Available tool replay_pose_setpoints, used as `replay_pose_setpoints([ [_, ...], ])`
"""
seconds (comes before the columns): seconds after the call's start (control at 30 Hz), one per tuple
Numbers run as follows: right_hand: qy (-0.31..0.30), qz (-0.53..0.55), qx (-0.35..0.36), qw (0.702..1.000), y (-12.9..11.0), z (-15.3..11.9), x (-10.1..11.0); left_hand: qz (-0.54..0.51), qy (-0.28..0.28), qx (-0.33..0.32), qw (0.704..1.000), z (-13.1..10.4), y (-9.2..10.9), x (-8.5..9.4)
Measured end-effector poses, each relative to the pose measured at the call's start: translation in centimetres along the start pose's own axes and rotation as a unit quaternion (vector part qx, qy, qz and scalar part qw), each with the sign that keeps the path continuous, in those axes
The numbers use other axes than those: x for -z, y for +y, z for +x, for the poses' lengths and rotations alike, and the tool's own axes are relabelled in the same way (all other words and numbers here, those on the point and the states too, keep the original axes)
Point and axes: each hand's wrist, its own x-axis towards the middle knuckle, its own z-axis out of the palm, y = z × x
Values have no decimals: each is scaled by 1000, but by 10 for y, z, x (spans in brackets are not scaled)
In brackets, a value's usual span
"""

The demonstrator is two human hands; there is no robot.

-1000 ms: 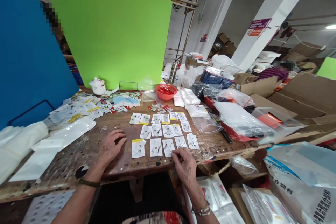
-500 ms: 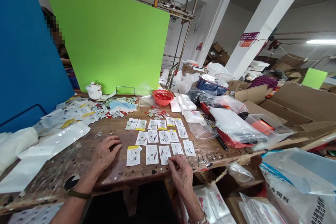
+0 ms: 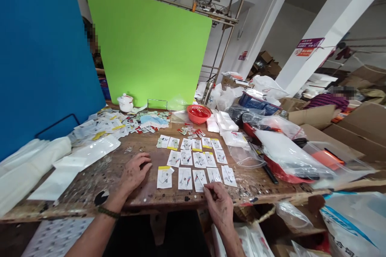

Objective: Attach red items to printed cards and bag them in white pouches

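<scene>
Small white packets [image 3: 185,178] with little parts on them lie in three rows on the wooden table [image 3: 117,160]. My left hand [image 3: 134,172] rests on the wood left of the rows, its fingers curved and apart, holding nothing. At the lower edge of the front row is my right hand [image 3: 219,202], thumb and index finger brought together beside a packet [image 3: 199,180]; whatever lies between those fingertips is too small to make out. Behind the rows sits a small pile of red and grey pieces [image 3: 191,131].
Further back stand a red basket [image 3: 198,114], a white lidded pot [image 3: 125,103] and a heap of packets [image 3: 101,124]. White sheets [image 3: 70,168] lie left. Bags and a blue basket [image 3: 259,102] crowd the right. A person in purple [image 3: 327,101] is beyond cardboard boxes.
The view has turned slightly left, so the whole scene appears shifted right. Both hands keep nearly the same places beside the packets.
</scene>
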Motion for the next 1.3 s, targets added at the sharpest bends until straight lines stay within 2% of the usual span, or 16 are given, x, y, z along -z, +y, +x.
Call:
replay_pose_setpoints([
  [0.47,-22,12,12,1000,5,0,4,-22,6,10,1000,-3,5,-1],
  [0.6,-39,22,25,999,4,5,10,-20,9,22,1000,2,6,-1],
  [0.77,-43,30,42,998,-2,18,19,-4,-2,24,1000,26,3,-6],
  [0.87,-76,24,34,996,-5,24,21,19,-18,28,999,46,2,-14],
  [1.0,-120,40,42,991,-9,30,16,28,-46,17,998,69,1,-30],
  [1.13,-148,39,45,987,-14,40,8,16,-68,-4,998,81,-1,-43],
  [1.3,-192,35,45,980,-18,51,1,0,-104,-16,994,91,-6,-47],
])
